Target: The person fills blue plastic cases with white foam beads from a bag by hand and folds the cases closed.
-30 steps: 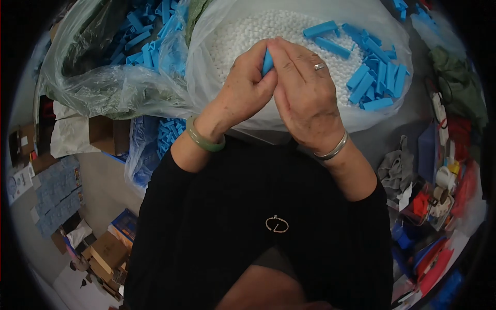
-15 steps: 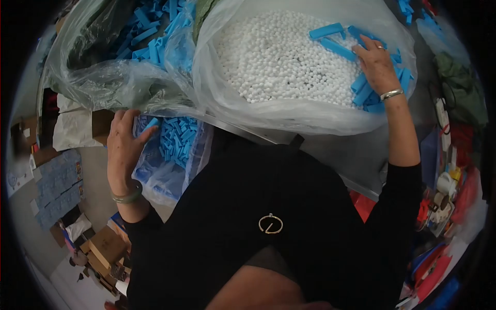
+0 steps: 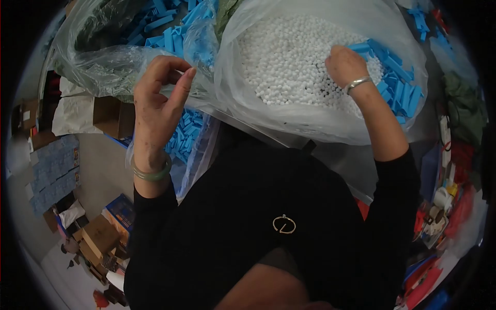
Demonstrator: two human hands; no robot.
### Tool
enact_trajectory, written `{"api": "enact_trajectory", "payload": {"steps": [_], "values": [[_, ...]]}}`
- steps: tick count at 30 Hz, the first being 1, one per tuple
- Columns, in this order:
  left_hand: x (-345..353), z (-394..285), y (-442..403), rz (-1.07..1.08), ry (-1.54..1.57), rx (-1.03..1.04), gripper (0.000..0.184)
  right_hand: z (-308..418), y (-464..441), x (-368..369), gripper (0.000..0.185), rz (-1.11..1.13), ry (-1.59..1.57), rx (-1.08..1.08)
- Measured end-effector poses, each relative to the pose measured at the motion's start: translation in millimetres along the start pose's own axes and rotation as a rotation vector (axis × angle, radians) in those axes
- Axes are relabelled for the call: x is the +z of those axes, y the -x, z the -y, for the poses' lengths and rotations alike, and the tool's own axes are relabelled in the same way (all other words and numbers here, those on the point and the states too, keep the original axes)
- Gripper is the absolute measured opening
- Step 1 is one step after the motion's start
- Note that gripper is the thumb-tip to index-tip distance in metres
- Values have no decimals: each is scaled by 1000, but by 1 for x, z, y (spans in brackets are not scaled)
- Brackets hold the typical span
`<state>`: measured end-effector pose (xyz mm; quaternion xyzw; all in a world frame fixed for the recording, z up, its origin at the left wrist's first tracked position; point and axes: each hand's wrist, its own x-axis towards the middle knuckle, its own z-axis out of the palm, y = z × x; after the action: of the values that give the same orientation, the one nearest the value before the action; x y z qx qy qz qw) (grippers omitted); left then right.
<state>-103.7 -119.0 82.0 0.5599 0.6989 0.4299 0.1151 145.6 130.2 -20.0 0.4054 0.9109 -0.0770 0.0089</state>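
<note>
My left hand (image 3: 161, 98) is raised over the edge of the left-hand bag, fingers loosely bent and thumb reaching toward the index finger. Nothing shows between them. Below it, small blue pieces (image 3: 186, 135) lie in a plastic-lined bin (image 3: 199, 155), partly hidden by the hand. My right hand (image 3: 347, 67) is closed, knuckles up, over small white balls (image 3: 289, 57) in a clear plastic bag (image 3: 305, 124). Its fingertips are hidden, so what they hold cannot be made out. Long blue plastic pieces (image 3: 400, 93) lie just right of it in the same bag.
Another clear bag (image 3: 111, 64) at upper left holds more long blue pieces (image 3: 173, 39). A metal table edge (image 3: 253, 126) runs under the bags. Cardboard boxes (image 3: 101, 235) stand at lower left. Green cloth (image 3: 460, 101) and assorted items lie along the right side.
My left hand has moved up and right from the bin; the blue piece by its thumb no longer shows. My right hand has shifted left over the balls and closed. The view has shifted slightly.
</note>
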Motion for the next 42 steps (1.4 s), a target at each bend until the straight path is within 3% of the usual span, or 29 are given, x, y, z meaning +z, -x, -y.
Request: {"api": "enact_trajectory", "payload": {"steps": [7, 10, 12, 14, 15, 19, 22, 26, 27, 28, 30, 32, 34, 37, 41, 42], "values": [[10, -5, -5, -56, 105, -14, 7, 64, -68, 29, 29, 84, -294, 10], [22, -9, -14, -22, 147, 74, 7, 66, -72, 28, 29, 3, -537, -144], [35, -13, -20, 2, 162, 142, 8, 55, -61, 8, 25, 252, -1163, 4], [51, -20, -25, 42, 169, 208, 9, 45, -39, -19, 23, 281, -1228, -51], [59, -20, -25, 116, 182, 168, 22, 39, -28, -31, 22, 304, -1295, -98], [112, -13, -32, 109, 232, 251, 43, 22, 2, -61, 23, 380, -1317, -332], [139, -9, -39, 204, 262, 329, 31, 19, 20, -72, 22, 418, -1345, -397], [155, -9, -36, 434, 364, 128, 21, 25, 42, -76, 14, 95, -1130, -234], [158, -13, -32, 380, 424, 103, 17, 30, 49, -75, 14, -52, -1072, -174], [161, -16, -29, 327, 486, 77, 13, 38, 55, -74, 14, -57, -1071, -167], [164, -17, -27, 256, 472, 105, 13, 58, 67, -73, 18, -440, -705, -259], [165, -16, -26, 183, 458, 134, 13, 75, 75, -71, 28, -425, -589, -318], [164, -12, -26, 131, 405, 131, 15, 91, 79, -56, 37, -707, -344, -366], [164, -18, -20, 155, 451, 101, 18, 97, 87, -51, 46, -711, -314, -323], [154, -16, -17, 90, 421, 145, 20, 96, 83, -46, 43, -716, -358, -342], [139, -17, -19, 94, 277, 176, 20, 93, 79, -46, 43, -694, -504, -425]]}}
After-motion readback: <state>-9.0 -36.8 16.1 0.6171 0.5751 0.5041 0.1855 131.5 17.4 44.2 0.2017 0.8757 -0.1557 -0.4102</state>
